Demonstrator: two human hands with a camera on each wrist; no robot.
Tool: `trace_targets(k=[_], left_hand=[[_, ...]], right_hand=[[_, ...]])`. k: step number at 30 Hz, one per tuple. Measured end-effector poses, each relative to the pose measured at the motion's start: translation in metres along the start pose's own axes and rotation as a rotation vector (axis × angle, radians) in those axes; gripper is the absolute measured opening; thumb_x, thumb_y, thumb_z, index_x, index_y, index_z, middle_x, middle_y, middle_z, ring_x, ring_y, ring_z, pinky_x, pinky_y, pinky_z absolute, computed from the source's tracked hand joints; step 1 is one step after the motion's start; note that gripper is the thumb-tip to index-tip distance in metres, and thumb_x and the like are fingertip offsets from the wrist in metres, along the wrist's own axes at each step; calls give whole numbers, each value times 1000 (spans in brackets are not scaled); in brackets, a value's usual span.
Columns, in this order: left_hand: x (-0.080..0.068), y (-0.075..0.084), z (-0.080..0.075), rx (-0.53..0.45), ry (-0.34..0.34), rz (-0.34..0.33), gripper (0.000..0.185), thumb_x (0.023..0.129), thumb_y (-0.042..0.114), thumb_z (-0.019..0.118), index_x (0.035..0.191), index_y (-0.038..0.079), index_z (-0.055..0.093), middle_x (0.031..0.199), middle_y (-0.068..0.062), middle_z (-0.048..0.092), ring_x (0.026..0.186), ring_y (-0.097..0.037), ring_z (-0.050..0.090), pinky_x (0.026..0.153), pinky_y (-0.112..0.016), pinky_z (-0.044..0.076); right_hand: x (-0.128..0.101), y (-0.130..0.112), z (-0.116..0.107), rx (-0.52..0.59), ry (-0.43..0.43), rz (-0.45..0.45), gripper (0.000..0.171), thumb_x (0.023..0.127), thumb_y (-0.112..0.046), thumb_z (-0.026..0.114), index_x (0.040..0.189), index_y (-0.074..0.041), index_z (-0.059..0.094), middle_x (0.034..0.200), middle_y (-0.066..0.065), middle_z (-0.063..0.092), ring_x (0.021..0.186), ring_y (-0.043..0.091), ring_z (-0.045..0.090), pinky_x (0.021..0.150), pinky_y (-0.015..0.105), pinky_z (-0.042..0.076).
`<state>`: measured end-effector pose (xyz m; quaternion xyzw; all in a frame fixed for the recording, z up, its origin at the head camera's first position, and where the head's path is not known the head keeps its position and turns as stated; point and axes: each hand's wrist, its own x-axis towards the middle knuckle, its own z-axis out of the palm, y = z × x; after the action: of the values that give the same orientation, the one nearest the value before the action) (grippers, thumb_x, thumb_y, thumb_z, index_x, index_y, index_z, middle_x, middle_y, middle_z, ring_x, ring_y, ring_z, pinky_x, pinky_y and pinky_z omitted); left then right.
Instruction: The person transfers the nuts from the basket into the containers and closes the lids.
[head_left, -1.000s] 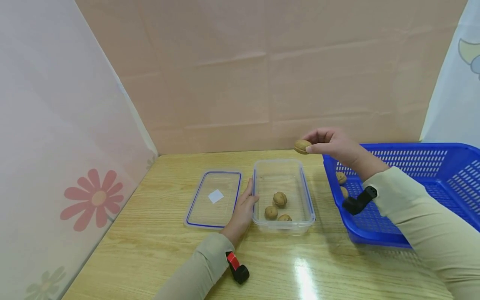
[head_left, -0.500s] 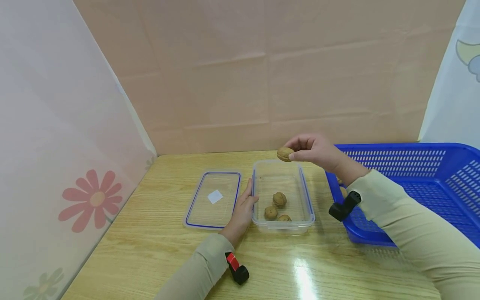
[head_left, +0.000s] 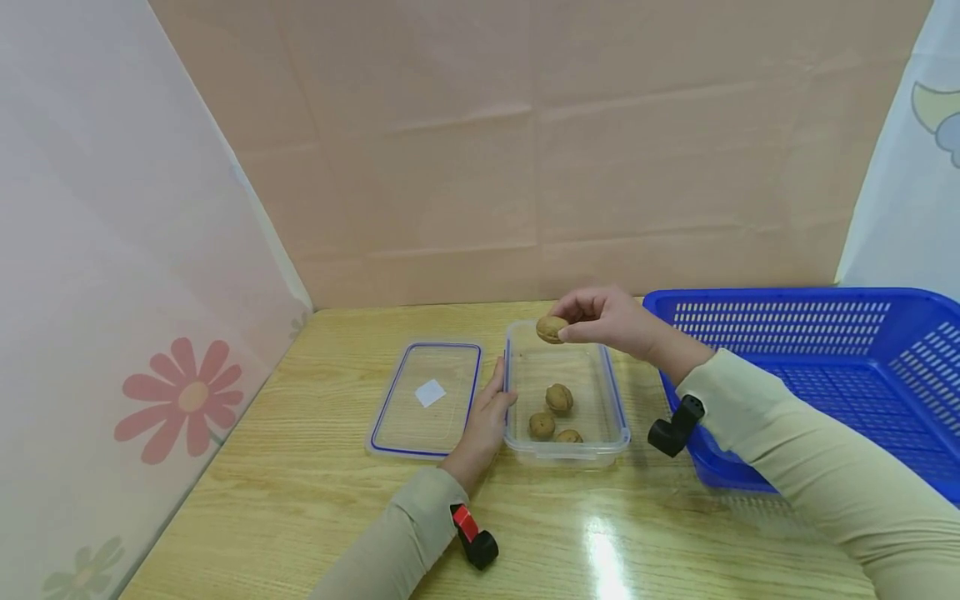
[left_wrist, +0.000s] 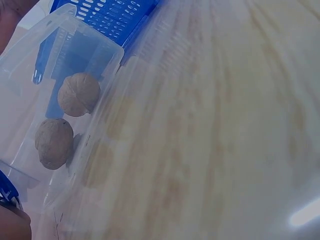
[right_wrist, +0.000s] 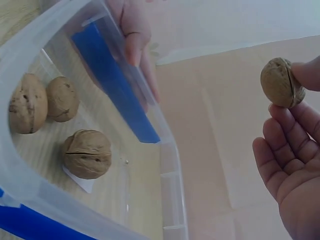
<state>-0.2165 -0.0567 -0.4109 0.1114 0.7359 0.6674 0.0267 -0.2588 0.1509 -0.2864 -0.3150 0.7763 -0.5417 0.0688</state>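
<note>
head: right hand (head_left: 611, 317) pinches a walnut (head_left: 551, 328) above the far end of the box (head_left: 615, 417), left hand (head_left: 486, 417) flat against its left wall, lid (head_left: 426, 397) beside, basket (head_left: 825, 367) right | left wrist: two nuts (left_wrist: 67, 120) in box, grip unseen | right wrist: walnut (right_wrist: 281, 82) at fingertips, other fingers relaxed, three nuts (right_wrist: 60, 130) below
</note>
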Motion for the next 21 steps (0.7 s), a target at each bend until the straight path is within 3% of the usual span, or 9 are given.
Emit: trace_targets(k=[14, 21], left_hand=[[0, 2, -1, 12, -9, -4, 58, 96, 10, 32, 149, 8, 8, 156, -8, 5, 142, -24, 4, 115, -44, 5], [-1, 3, 0, 8, -10, -14, 59, 95, 10, 32, 149, 9, 8, 156, -8, 5, 142, -23, 3, 115, -43, 4]], right_hand=[[2, 11, 11, -83, -34, 144, 32, 83, -5, 64, 112, 6, 61, 97, 8, 69, 87, 8, 62, 78, 26, 53], [2, 13, 14, -153, -15, 176, 32, 83, -10, 66, 112, 2, 63, 97, 8, 69, 88, 10, 62, 78, 29, 53]])
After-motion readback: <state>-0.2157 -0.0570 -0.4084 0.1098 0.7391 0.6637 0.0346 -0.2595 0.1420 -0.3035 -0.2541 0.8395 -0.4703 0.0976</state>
